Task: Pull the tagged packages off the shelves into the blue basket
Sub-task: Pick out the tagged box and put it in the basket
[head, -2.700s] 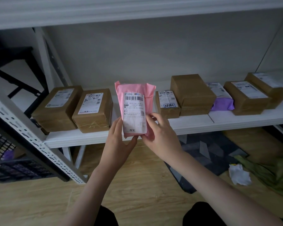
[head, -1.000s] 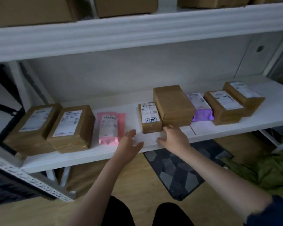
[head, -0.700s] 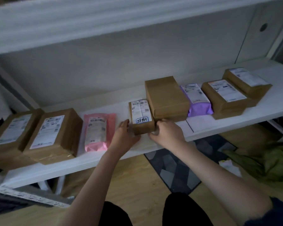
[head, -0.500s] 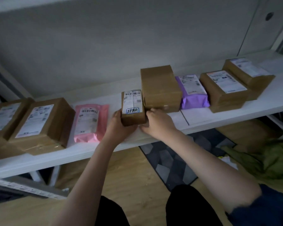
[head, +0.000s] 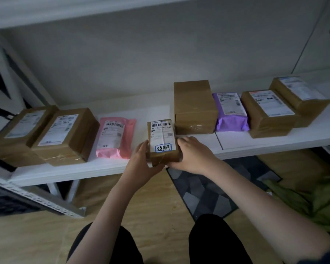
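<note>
**Tagged box held at the shelf's front edge**

At nine o'clock on the white shelf [head: 255,143] sit two brown boxes [head: 65,136], then a pink mailer [head: 113,138]. My left hand [head: 141,164] and right hand [head: 192,157] grip the small tagged box [head: 163,141] from either side at the shelf's front edge. Toward two o'clock stand a plain brown box [head: 193,105], a purple mailer [head: 230,113] and two labelled boxes [head: 271,113].

brown boxes [head: 195,107], pink mailer [head: 114,138], purple mailer [head: 231,113], white shelf [head: 274,141]
</note>
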Motion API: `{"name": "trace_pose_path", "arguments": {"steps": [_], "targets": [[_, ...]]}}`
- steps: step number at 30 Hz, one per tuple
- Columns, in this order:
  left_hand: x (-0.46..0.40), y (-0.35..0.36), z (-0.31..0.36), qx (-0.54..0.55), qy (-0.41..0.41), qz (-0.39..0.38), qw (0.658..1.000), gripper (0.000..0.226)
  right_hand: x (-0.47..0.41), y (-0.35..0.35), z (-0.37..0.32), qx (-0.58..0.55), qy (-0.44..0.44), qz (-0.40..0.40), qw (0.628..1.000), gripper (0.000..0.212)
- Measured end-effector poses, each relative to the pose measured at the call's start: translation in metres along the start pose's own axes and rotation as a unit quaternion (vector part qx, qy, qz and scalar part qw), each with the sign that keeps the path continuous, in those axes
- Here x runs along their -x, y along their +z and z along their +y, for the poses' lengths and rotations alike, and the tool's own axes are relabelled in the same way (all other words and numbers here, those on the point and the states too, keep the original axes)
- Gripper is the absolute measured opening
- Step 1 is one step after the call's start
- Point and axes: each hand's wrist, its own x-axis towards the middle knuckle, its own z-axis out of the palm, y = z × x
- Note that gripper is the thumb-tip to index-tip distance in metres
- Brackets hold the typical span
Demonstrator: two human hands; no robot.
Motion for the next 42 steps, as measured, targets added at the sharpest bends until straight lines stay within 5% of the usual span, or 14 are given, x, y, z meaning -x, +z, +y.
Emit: {"name": "trace_pose_path", "arguments": {"steps": [4,10,17,31,42], "targets": [[0.001,0.002,0.012,0.039,0.047,0.037,0.997,0.07,-0.008,0.006,-0.005,-0.035,0.005,0.03,0.999,0.077],[0.027,-0.008,0.034,0.014,0.119,0.14,0.983,0.083,0.026,-0.005,-0.017,-0.067,-0.053,0.177,0.98,0.092],[0.046,-0.024,0.049,0.025,0.133,0.17,0.976,0.082,0.034,-0.019,-0.036,-0.036,-0.081,0.19,0.978,0.09],[0.22,-0.167,-0.011,-0.062,-0.066,0.36,0.929,0.084,0.02,0.03,-0.253,-0.159,-0.33,0.079,0.927,0.099],[0.313,-0.246,-0.082,-0.138,-0.189,0.426,0.874,0.082,0.005,0.1,-0.406,-0.193,-0.42,-0.028,0.886,0.089]]}}
